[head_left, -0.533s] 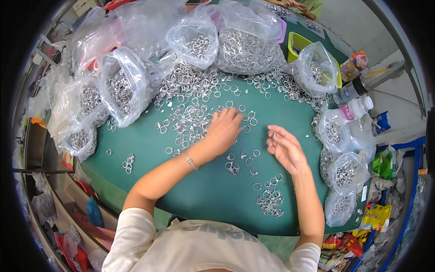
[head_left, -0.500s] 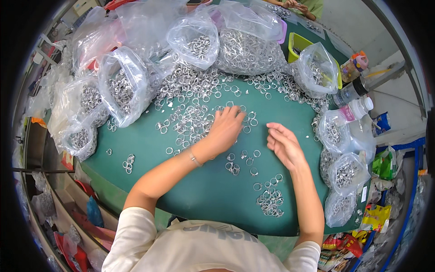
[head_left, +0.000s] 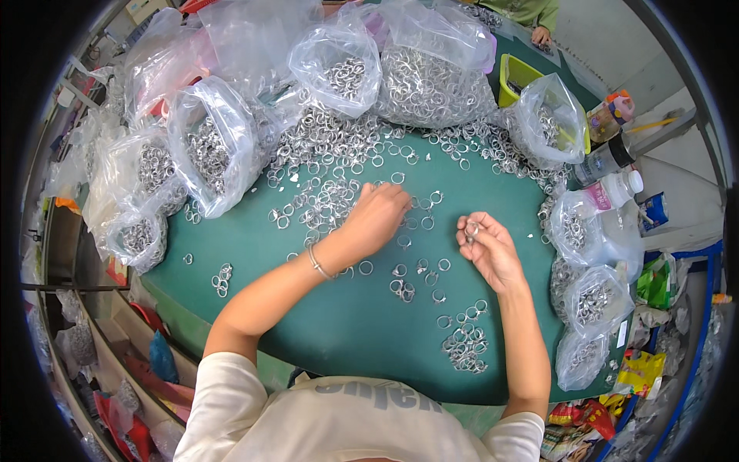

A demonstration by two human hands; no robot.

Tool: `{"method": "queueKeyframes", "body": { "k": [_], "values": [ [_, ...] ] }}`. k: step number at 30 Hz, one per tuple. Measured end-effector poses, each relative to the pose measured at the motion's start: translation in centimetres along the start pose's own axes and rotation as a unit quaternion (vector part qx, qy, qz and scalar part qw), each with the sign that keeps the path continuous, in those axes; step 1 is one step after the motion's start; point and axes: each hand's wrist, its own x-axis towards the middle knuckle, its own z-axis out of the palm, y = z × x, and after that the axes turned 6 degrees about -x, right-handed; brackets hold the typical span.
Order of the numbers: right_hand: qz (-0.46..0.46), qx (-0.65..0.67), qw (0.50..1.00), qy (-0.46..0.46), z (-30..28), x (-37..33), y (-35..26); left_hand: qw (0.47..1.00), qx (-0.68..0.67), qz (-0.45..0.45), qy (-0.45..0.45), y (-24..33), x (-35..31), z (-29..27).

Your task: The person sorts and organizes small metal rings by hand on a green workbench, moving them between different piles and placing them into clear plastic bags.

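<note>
My right hand (head_left: pixel 496 254) is raised over the green tabletop (head_left: pixel 339 339), pinching a silver ring (head_left: pixel 471 232) between thumb and fingers. To its left, my left hand (head_left: pixel 376 219) is bent over the right edge of a loose heap of silver rings (head_left: pixel 327 202). Its fingers are curled together, their tips facing down and partly hidden, so what they grip does not show. Several scattered rings (head_left: pixel 426 202) lie just beyond its fingertips. Between my forearms are a few separate rings (head_left: pixel 402 289) and a small pile of rings (head_left: pixel 466 348).
Clear plastic bags of rings (head_left: pixel 427 88) line the far edge, with more bags on the left (head_left: pixel 206 150) and right (head_left: pixel 593 300). A yellow-green bin (head_left: pixel 517 73) and bottles (head_left: pixel 608 190) stand at the right. Across the table, another person's hand (head_left: pixel 541 36) rests near rings.
My right hand has closed its fingers and now shows a ring in its pinch. My left hand has shifted slightly and stays at the heap's edge. The other person's hands have parted.
</note>
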Motion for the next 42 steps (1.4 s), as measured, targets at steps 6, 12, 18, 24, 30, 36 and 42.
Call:
{"method": "queueKeyframes", "body": {
  "k": [6,12,18,24,30,36,42],
  "values": [
    [0.050,0.134,0.990,0.003,1.6,-2.0,-0.5,0.999,-0.017,0.029,0.032,1.6,-3.0,-0.6],
    [-0.113,-0.545,0.830,0.042,1.1,-3.3,0.9,0.994,0.033,0.084,-0.066,2.4,-5.3,-0.2],
    [-0.142,-0.596,0.789,0.052,2.5,-3.8,2.7,0.997,0.039,0.050,0.049,1.1,-2.3,0.5],
    [0.018,0.182,0.982,-0.044,0.1,-5.1,0.5,0.999,0.034,0.014,0.018,1.9,-1.5,0.8],
    [0.087,0.354,0.931,0.010,-2.8,-8.7,1.9,0.835,-0.510,-0.202,-0.044,3.8,-3.5,-0.6],
    [0.002,0.164,0.979,0.125,-2.2,-13.2,2.0,0.822,-0.509,-0.251,-0.044,4.7,-6.9,-0.7],
    [0.039,0.242,0.965,0.089,0.7,-14.6,2.8,0.965,-0.220,-0.129,0.065,4.9,-7.7,-0.8]
  ]
}}
